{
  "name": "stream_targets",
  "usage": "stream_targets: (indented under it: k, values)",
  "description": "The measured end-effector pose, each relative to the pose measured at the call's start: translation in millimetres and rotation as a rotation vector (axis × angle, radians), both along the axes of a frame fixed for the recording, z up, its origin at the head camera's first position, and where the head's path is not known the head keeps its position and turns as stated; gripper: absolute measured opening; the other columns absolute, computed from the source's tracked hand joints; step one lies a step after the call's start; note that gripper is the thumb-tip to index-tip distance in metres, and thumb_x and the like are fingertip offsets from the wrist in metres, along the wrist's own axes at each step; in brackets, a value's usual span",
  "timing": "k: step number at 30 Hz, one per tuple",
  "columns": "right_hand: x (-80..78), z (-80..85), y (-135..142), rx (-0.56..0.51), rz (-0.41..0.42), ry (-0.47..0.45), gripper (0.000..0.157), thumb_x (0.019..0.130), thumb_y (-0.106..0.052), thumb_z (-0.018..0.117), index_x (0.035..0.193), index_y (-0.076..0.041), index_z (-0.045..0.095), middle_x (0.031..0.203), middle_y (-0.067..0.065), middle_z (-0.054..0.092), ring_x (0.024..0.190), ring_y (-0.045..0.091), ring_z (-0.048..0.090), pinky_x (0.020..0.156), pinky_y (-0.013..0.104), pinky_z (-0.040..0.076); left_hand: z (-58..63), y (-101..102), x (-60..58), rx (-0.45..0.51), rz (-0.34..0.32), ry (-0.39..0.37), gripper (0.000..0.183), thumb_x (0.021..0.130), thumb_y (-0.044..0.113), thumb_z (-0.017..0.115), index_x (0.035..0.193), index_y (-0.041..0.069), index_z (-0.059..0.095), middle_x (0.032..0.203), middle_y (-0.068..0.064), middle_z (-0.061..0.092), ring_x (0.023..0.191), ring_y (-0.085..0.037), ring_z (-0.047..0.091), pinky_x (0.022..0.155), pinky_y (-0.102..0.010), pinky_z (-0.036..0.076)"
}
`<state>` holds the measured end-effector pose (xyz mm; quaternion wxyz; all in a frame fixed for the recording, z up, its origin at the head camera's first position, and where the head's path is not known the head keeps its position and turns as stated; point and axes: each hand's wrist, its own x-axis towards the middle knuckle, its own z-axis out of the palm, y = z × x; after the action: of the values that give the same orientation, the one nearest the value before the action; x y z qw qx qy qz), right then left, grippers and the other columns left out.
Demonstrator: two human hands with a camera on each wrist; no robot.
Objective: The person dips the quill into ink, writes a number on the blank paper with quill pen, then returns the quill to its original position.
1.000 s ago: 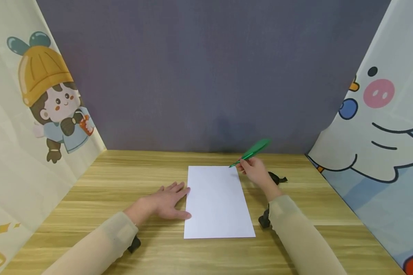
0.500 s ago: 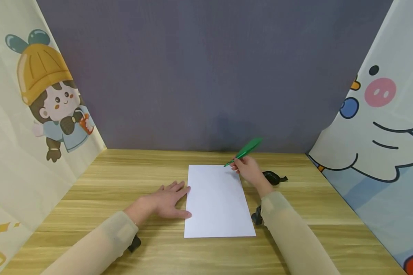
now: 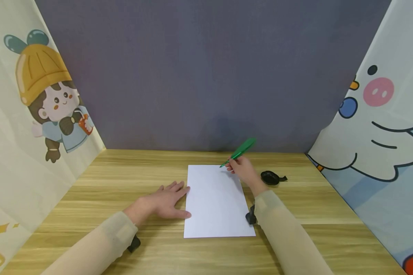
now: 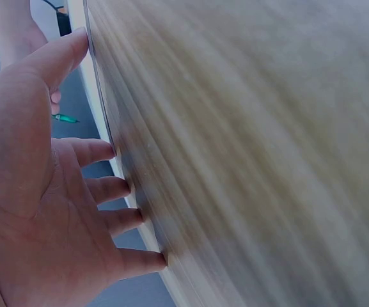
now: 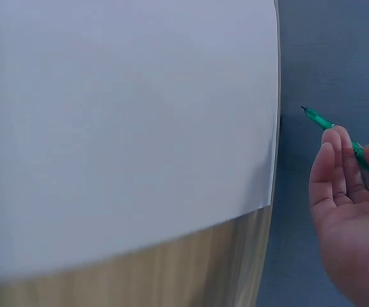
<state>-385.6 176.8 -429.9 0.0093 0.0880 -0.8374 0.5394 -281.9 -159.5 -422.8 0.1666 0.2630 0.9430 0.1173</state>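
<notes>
A blank white sheet of paper (image 3: 215,206) lies on the wooden table. My left hand (image 3: 166,201) rests flat at its left edge, thumb and forefinger on the margin and fingers spread; the left wrist view shows the same hand (image 4: 62,192) from its palm side. With my right hand (image 3: 242,170) I pinch a green feather-topped pen (image 3: 240,150) over the sheet's top edge. Its tip points down and left, and the green plume rises to the upper right. In the right wrist view the pen (image 5: 318,119) pokes out past the fingertips, its dark point apart from the paper.
A small black oval object (image 3: 270,178) with a short tail lies on the table (image 3: 316,214) to the right of my right wrist. A dark grey panel (image 3: 206,76) stands behind the table. Cartoon-printed sheets (image 3: 7,160) flank it on both sides.
My right hand has moved left with the pen, along the top edge of the paper. The black oval object, partly hidden before, now shows fully. My left hand has stayed in place.
</notes>
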Motion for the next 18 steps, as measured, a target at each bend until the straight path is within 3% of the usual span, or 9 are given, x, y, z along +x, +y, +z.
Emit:
stream_targets:
  k: [6,11,18]
  values:
    - [-2.8,-2.8,-4.7,-0.009,-0.013,-0.017,0.040,0.118,-0.018,0.049,0.143,0.010,0.061,0.123,0.024,0.076,0.104,0.025,0.075,0.090,0.034,0.063,-0.5,-1.1,-1.0,0.002,0.000,-0.003,0.104,0.099,0.076,0.063,0.177,0.017,0.026,0.185,-0.016,0.013,0.172,-0.042,0.011,0.134,-0.073,0.014]
    - [-3.8,-3.2,-4.2,0.001,-0.016,-0.020,0.040,0.119,-0.017,0.047,0.144,0.010,0.060,0.124,0.026,0.075,0.108,0.031,0.075,0.095,0.040,0.064,-1.0,-1.0,-2.0,0.007,0.000,-0.006,0.104,0.099,0.075,0.064,0.177,0.017,0.026,0.185,-0.016,0.014,0.172,-0.042,0.011,0.134,-0.074,0.014]
    - [-5.2,-3.7,-3.7,0.020,-0.019,-0.010,0.039,0.118,-0.015,0.047,0.142,0.012,0.061,0.122,0.026,0.075,0.105,0.028,0.074,0.096,0.043,0.063,-2.0,-1.2,-2.5,0.004,0.001,-0.008,0.104,0.099,0.075,0.064,0.177,0.017,0.026,0.185,-0.015,0.013,0.172,-0.042,0.010,0.134,-0.073,0.014]
